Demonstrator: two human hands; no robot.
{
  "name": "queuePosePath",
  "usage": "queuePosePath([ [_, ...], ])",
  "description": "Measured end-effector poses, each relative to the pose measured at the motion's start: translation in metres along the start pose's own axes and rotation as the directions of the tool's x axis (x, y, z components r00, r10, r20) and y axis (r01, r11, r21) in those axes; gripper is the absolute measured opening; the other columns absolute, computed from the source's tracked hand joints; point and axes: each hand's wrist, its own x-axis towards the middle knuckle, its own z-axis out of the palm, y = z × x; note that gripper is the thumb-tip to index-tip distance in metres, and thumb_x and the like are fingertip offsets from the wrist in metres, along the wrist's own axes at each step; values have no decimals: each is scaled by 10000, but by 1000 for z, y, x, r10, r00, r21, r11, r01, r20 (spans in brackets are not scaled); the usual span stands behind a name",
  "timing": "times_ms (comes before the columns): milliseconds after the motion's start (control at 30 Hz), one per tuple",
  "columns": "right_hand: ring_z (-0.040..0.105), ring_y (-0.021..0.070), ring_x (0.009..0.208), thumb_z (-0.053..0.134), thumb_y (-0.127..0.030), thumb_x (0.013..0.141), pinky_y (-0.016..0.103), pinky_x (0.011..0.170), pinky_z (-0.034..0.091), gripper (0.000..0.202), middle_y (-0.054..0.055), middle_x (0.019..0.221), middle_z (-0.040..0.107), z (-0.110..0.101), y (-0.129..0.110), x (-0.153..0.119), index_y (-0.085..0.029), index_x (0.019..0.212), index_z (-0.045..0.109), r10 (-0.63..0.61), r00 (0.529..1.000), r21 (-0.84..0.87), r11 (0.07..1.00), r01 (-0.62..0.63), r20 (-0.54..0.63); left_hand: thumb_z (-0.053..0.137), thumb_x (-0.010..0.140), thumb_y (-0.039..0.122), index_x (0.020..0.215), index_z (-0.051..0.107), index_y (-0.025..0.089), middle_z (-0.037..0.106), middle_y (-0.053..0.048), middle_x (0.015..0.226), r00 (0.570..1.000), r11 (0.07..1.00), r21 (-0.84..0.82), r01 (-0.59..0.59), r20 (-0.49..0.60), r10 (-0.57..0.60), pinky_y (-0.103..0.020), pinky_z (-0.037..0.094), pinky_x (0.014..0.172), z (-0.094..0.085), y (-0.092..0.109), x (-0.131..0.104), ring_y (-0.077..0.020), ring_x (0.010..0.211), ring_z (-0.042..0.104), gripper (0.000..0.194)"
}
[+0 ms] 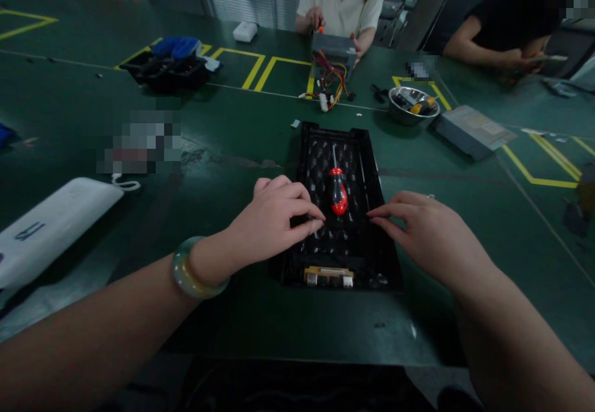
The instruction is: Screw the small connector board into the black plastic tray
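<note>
Across the green table [223,331], a black panel [389,257] lies centrally, a small board [325,271] at its near end, fastening unclear; a screwdriver [339,195] rests unheld inside. Left hand [279,217] and right hand [430,232] press fingertips together; anything pinched is indiscernible.

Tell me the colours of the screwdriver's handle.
The screwdriver's handle is red and black, red at both ends; it shows in the head view.

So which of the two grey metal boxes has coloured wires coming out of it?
The grey box held by the person in the white top; the other box, right of the metal bowl, shows no wires.
</note>
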Motion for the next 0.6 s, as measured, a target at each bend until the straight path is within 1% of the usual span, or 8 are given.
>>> queuePosePath([
  [67,639,206,912,619,-253,949,372,827,488,151,9,991,678,3,-1,2,-275,1043,736,-16,1000,1,1000,16,10,615,930,435,996,762,357,691,2,985,995,997,-25,-74,71,76,-393,261,843,-2,4,-2,-212,979,520,180],
  [133,631,223,975,610,-235,953,387,868,485,236,29,1066,673,8,-7,3,-264,1173,691,-52,998,-6,999,52,-19,614,941,392,1007,760,366,697,12,976,985,992,-42,-116,125,120,-388,255,835,-3,8,-4,-201,976,528,162],
  [200,607,247,1078,602,-217,956,413,918,471,376,58,1210,642,14,-13,4,-256,1329,593,-103,993,-18,995,102,-55,609,949,351,1009,759,352,701,19,957,982,993,-35,-117,147,121,-384,255,831,-2,12,-4,-188,953,543,161],
  [267,571,264,1176,579,-200,967,446,965,445,468,77,1347,579,18,-16,5,-269,1423,499,-136,988,-24,991,135,-79,617,940,340,976,764,335,705,23,924,981,995,-21,-99,163,101,-382,257,824,-2,14,-2,-181,920,554,152],
  [333,551,272,1226,546,-196,982,470,991,419,475,84,1413,536,20,-15,6,-289,1442,472,-147,985,-21,989,146,-90,628,924,345,920,771,321,709,23,883,981,997,-13,-78,177,79,-383,257,820,-3,17,0,-183,893,558,145],
  [400,547,271,1239,531,-203,991,478,998,406,464,83,1425,529,21,-13,8,-300,1441,471,-147,985,-19,989,146,-94,629,910,341,881,776,313,717,18,856,980,998,-16,-60,188,62,-387,257,820,-3,21,2,-189,882,561,153],
  [600,557,280,1225,518,-190,984,466,973,434,448,102,1428,523,24,-11,21,-265,1426,498,-182,979,-65,982,176,-88,636,847,290,783,783,327,738,32,807,973,1000,-28,11,232,-4,-400,251,818,3,26,7,-200,865,578,165],
])
